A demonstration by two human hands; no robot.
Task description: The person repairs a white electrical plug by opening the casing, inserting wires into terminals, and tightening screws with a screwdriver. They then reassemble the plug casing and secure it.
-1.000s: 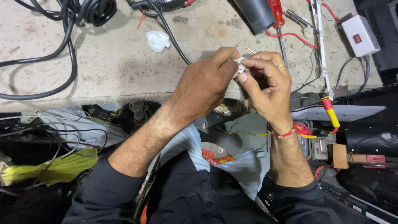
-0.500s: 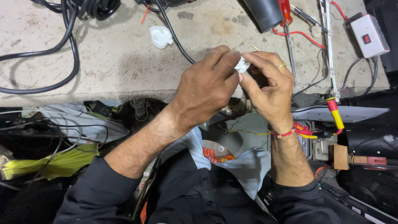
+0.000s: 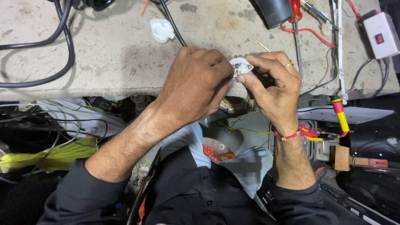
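Both hands meet over the edge of a rough concrete slab [image 3: 116, 58]. My right hand [image 3: 273, 89] pinches a small white plug body [image 3: 241, 66] between thumb and fingers. My left hand [image 3: 196, 83] curls over the plug's left side, its fingertips closed on the same piece; what lies under them is hidden. A short bit of thin wire shows just below the plug. A red thread band circles my right wrist and a ring is on one finger.
A white plug cover [image 3: 161, 30] lies on the slab beside a thick black cable [image 3: 66, 46]. A red-handled screwdriver [image 3: 296, 25], a small screw [image 3: 243, 42], a white switch box [image 3: 380, 35] and red wires lie at the right. Cluttered wires and parts fill the space below the slab.
My left hand has shifted further over the plug and covers more of it. The view has drifted slightly, so the slab's items sit higher in frame.
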